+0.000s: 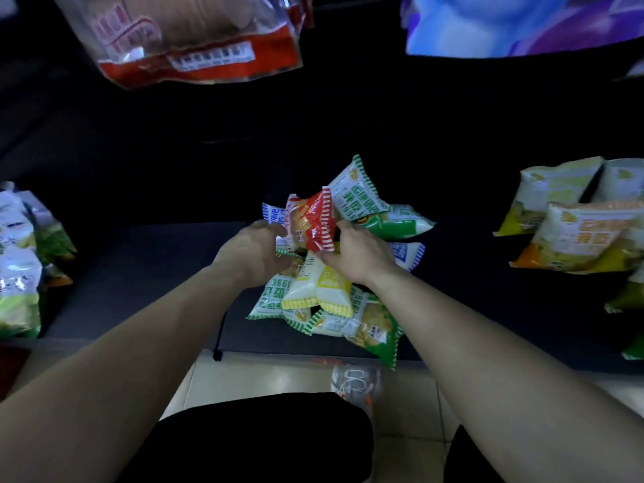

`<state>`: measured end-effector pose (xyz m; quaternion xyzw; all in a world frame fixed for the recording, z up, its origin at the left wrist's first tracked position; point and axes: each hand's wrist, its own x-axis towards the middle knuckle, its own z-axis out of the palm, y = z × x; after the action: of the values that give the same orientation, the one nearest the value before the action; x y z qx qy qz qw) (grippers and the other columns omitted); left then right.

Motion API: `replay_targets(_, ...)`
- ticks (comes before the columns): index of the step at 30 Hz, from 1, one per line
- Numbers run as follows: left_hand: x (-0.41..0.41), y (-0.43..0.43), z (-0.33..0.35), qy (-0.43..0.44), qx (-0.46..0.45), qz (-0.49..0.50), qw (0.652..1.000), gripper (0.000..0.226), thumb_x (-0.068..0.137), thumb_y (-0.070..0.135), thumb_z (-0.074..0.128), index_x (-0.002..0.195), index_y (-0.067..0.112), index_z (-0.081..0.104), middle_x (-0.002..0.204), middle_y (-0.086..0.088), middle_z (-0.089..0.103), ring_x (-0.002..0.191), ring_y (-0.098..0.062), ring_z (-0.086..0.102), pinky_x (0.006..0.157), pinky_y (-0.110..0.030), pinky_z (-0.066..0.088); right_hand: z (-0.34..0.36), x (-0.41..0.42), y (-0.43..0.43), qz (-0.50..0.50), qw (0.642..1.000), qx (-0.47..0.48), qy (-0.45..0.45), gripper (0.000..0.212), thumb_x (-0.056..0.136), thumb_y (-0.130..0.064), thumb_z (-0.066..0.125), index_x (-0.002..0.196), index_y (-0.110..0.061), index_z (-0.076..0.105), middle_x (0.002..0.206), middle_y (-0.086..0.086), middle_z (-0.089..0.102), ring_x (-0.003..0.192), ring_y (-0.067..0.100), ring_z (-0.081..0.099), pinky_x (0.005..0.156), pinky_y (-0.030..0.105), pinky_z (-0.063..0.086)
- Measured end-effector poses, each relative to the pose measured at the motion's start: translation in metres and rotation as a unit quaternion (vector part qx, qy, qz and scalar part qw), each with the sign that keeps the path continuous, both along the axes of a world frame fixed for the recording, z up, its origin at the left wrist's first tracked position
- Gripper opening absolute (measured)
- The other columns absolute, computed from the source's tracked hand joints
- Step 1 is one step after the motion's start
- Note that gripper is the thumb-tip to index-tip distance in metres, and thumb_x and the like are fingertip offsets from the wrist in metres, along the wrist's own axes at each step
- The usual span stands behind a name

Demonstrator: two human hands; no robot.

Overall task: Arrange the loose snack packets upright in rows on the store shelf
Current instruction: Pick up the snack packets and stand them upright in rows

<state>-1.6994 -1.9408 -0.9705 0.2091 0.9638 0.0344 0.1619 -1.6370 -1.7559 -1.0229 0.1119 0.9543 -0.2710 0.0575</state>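
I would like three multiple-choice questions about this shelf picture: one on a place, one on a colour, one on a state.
1. Where is the red packet?
A. on the floor
B. between both hands, above the pile
C. far right of the shelf

2. What colour is the packet just below the hands?
A. yellow
B. purple
C. black

3. How are the packets in the pile?
A. upright in rows
B. hanging on hooks
C. loose, heaped

Answers: 1 B, the left hand and right hand flank it; 2 A, the yellow packet has yellow stripes; 3 C, they overlap at many angles.
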Motion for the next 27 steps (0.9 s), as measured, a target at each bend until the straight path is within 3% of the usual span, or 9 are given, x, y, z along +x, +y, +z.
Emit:
replay_targets(6,-0.006,-0.028,-0.015,-0.008,0.008,0.029,1.0,0.065,0.084,0.049,0.067,0.14,0.025,0.047,0.139,-0.003,0.046,0.123,-0.025,0.05,0.098,-0.041,0.047,-0.02,-0.02,-0.019,-0.09,0.995,-0.018,0.031,0.059,0.084,-0.061,0.066,0.124,-0.019,0.05,0.111,0.001,0.07,0.096,0.025,0.068,0.073,0.035,0.053)
replay_targets(10,-0.011,-0.038,-0.019,-0.01,0.027,0.036,0.999,0.063,0.085,0.048,0.067,0.139,0.023,0.048,0.136,-0.002,0.049,0.121,-0.023,0.051,0.097,-0.042,0.047,-0.022,-0.028,-0.019,-0.133,0.988,-0.059,0.054,0.044,0.087,-0.046,0.072,0.12,-0.021,0.057,0.108,-0.001,0.073,0.092,0.024,0.069,0.066,0.029,0.048)
replay_targets(18,-0.011,-0.027,-0.005,0.025,0.063,0.031,0.997,0.061,0.085,0.044,0.068,0.139,0.021,0.05,0.133,-0.002,0.05,0.118,-0.024,0.053,0.094,-0.041,0.049,0.006,-0.019,0.005,-0.14,0.977,-0.109,0.114,0.026,0.091,-0.027,0.071,0.116,-0.021,0.067,0.103,-0.001,0.074,0.095,0.022,0.068,0.081,0.03,0.054)
replay_targets(23,0.004,-0.009,0.017,0.059,0.122,0.041,0.99,0.071,0.084,0.044,0.07,0.144,0.018,0.041,0.138,-0.006,0.047,0.124,-0.026,0.048,0.098,-0.041,0.046,0.052,0.012,0.047,-0.12,0.973,-0.142,0.136,0.043,0.087,-0.03,0.075,0.128,-0.022,0.063,0.106,-0.003,0.075,0.095,0.015,0.07,0.088,0.036,0.057)
replay_targets(27,0.025,0.015,0.04,0.077,0.203,0.033,0.976,0.098,0.072,0.054,0.079,0.15,0.019,0.03,0.144,-0.008,0.043,0.132,-0.028,0.04,0.107,-0.045,0.04,0.089,0.06,0.088,-0.093,0.977,-0.151,0.116,0.054,0.087,-0.026,0.077,0.137,-0.019,0.057,0.107,-0.001,0.074,0.091,0.01,0.071,0.083,0.028,0.057)
